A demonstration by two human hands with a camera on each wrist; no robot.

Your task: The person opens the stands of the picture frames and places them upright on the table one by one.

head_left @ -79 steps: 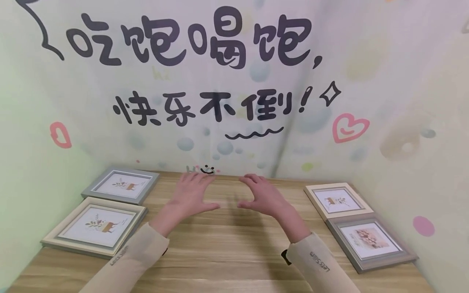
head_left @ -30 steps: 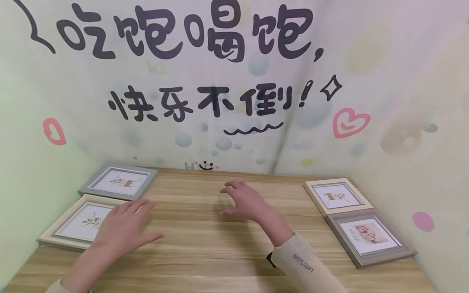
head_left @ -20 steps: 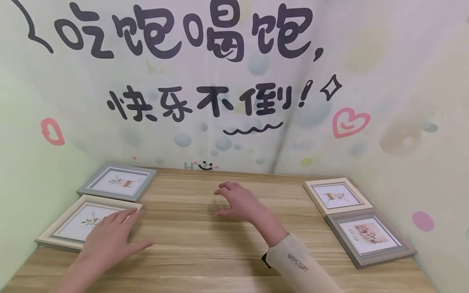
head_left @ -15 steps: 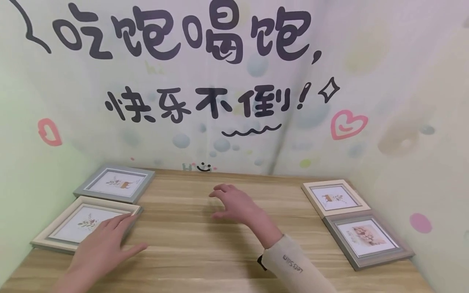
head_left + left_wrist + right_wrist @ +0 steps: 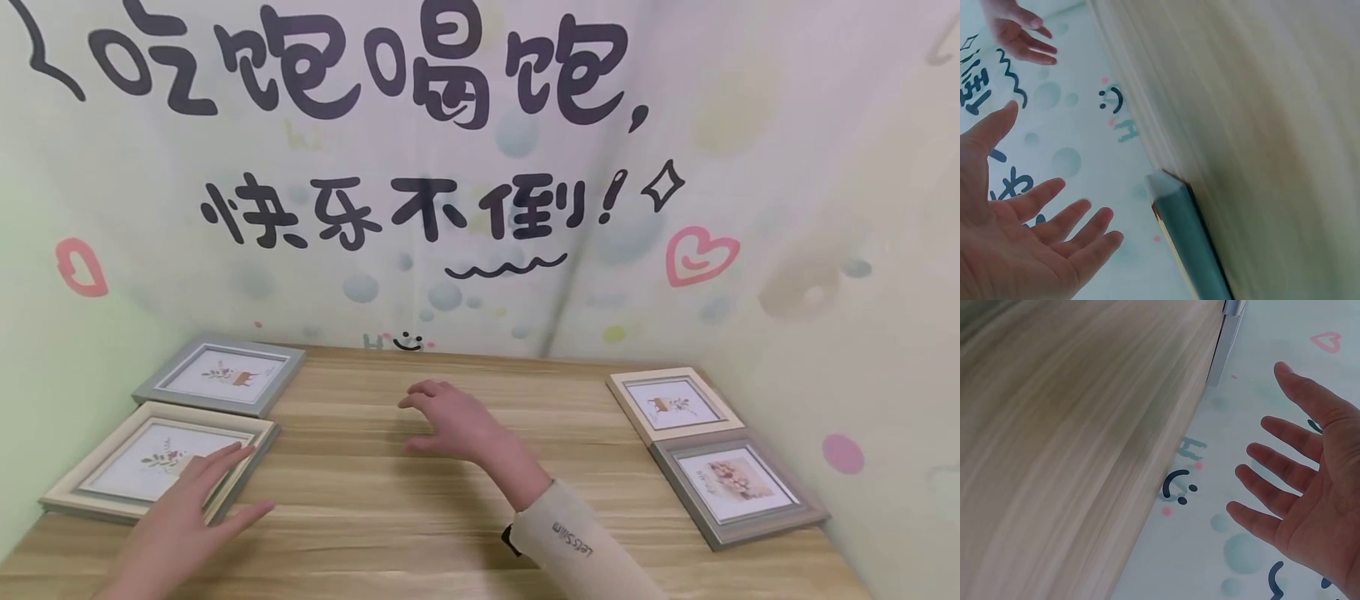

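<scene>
In the head view my left hand (image 5: 172, 525) hovers over the right front part of a cream picture frame (image 5: 150, 462), hiding its near corner. Its fingers are extended and the thumb spreads to the right, holding nothing. The left wrist view also shows that hand (image 5: 1041, 250) spread beside a picture frame's edge (image 5: 1194, 244). My right hand (image 5: 453, 425) is above the middle of the wooden table (image 5: 375, 533), fingers relaxed and thumb apart. Seen from the right wrist, its palm (image 5: 1313, 494) is bare, fingers spread.
Behind the cream frame lies a grey picture frame (image 5: 221, 375). At the right side, a smaller cream frame (image 5: 671, 406) and a grey-brown frame (image 5: 738, 483) lie end to end. A printed backdrop (image 5: 450, 150) with black lettering rises along the table's back edge.
From beside the right hand, my left hand has moved left and nearer, over the cream frame. My right hand has shifted left and slightly lower. The frames have kept their layout.
</scene>
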